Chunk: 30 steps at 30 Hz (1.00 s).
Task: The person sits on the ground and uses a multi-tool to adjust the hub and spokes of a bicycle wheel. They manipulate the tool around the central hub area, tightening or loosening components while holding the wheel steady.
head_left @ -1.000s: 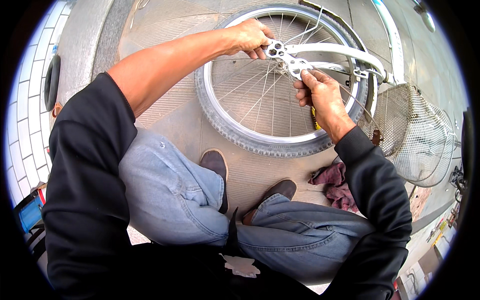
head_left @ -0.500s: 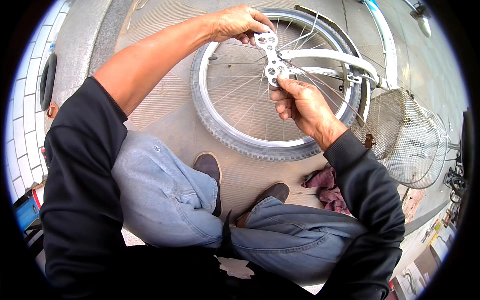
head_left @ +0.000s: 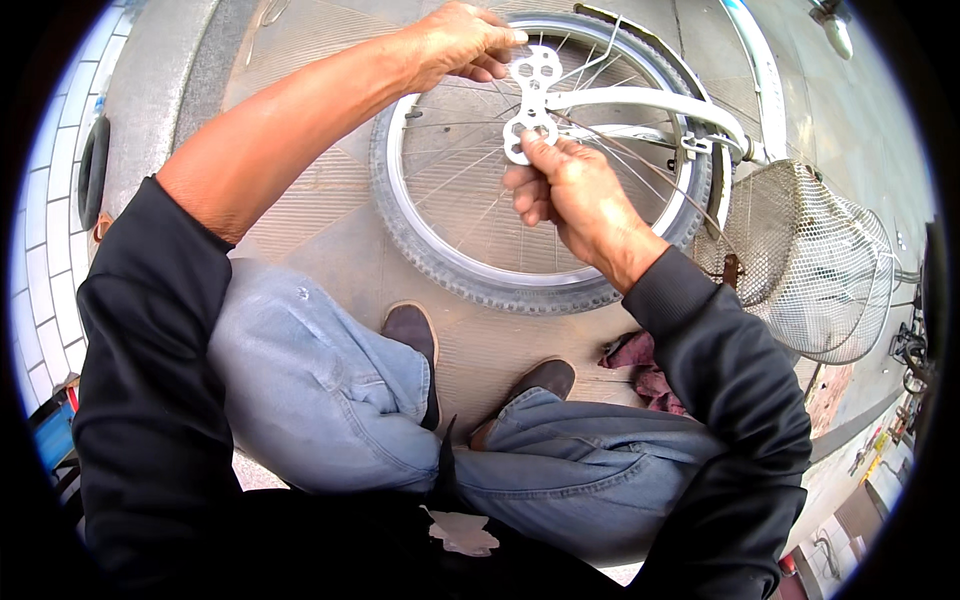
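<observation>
My right hand [head_left: 588, 195] pinches the lower end of a flat, silvery multi-hole spanner [head_left: 534, 98] between thumb and fingers. Shaped like a bone, the spanner has hexagonal holes around both ends and is held above the hub area of a bicycle wheel [head_left: 470, 283]. Beside its upper end, my left hand [head_left: 455, 45] is apart from it, fingers loosely spread and holding nothing. The wheel lies low in front of me, with a white fork [head_left: 655, 97] reaching to its middle. Behind the spanner and my right hand, the hub is mostly hidden.
A wire-mesh basket [head_left: 840, 270] is at the right of the wheel. Dark red cloth [head_left: 655, 385] lies on the paving near my right shoe [head_left: 548, 377]. A black rubber loop [head_left: 94, 172] stands by the white tiled wall [head_left: 38, 240] at left.
My left hand has let go of the spanner's upper end and drawn off to the left. The right hand, still gripping the spanner, has shifted slightly left and up.
</observation>
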Tool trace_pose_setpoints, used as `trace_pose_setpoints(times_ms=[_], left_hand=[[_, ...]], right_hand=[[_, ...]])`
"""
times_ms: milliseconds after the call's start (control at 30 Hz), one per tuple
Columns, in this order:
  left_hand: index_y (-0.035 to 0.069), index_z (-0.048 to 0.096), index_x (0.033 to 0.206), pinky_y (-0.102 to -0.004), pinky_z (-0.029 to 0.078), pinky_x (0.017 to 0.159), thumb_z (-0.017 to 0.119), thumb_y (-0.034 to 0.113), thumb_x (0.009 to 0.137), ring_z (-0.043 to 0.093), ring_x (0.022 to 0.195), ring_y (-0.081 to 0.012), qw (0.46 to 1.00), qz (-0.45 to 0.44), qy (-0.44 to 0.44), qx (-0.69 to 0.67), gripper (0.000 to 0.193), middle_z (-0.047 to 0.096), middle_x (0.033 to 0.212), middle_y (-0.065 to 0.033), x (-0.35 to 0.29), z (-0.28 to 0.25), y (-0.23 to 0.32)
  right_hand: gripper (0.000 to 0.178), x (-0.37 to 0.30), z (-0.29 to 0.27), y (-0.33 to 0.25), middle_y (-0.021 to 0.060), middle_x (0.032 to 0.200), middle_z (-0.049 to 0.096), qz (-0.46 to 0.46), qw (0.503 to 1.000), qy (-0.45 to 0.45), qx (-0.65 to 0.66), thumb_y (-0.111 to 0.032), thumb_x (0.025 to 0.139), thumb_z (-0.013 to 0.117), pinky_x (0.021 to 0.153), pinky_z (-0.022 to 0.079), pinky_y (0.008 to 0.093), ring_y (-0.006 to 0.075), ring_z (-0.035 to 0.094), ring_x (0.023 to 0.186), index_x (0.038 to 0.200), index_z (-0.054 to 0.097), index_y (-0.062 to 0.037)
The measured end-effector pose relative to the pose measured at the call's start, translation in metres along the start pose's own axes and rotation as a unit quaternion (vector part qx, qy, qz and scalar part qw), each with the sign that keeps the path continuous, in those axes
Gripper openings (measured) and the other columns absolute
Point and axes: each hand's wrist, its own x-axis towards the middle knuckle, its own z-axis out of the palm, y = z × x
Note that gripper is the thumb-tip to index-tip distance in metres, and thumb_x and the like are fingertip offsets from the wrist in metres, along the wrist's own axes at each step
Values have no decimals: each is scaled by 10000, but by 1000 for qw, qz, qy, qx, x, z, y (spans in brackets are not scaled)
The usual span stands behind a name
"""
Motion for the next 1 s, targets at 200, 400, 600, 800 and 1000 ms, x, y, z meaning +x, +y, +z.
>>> trace_pose_setpoints(times_ms=[200, 400, 600, 800, 1000], left_hand=[[-90, 614, 1119, -415, 555, 830, 618, 590, 898, 675, 931, -296, 989, -98, -107, 8, 715, 667, 994, -219, -56, 29, 5], [-80, 597, 1100, -382, 596, 756, 605, 359, 952, 671, 851, -240, 993, -90, -71, 3, 463, 664, 952, -190, -68, 52, 25], [-111, 547, 1144, -364, 629, 740, 574, 265, 953, 684, 867, -258, 985, -142, -94, 18, 423, 644, 1011, -210, -67, 64, 21], [-118, 501, 1238, -356, 623, 755, 564, 240, 943, 697, 872, -280, 979, -166, -103, 51, 468, 637, 1052, -234, -59, 58, 10], [-117, 345, 1443, -343, 587, 767, 573, 262, 939, 708, 865, -263, 974, -105, -28, 199, 671, 652, 1081, -259, -27, 10, -32]], right_hand=[[288, -2, 1, -7, 90, 821, 640, -30, 999, 29, -12, -245, 1026, 527, 489, 469, 248, 115, 573, 591, 1063, 573, 36], [239, -11, 11, -11, 62, 749, 636, -42, 996, 36, -76, -191, 1017, 516, 458, 451, 263, 117, 551, 541, 970, 622, 18], [288, -7, 6, 2, 63, 757, 625, -14, 990, 23, -141, -230, 1027, 507, 462, 449, 259, 111, 539, 553, 991, 634, 26], [312, -11, 6, 4, 58, 775, 630, -7, 977, 1, -214, -262, 1017, 522, 482, 459, 252, 110, 566, 590, 1034, 646, 24], [296, -6, -21, 11, 75, 760, 663, 3, 916, -34, -401, -248, 976, 575, 501, 494, 266, 121, 605, 581, 974, 664, 35]])
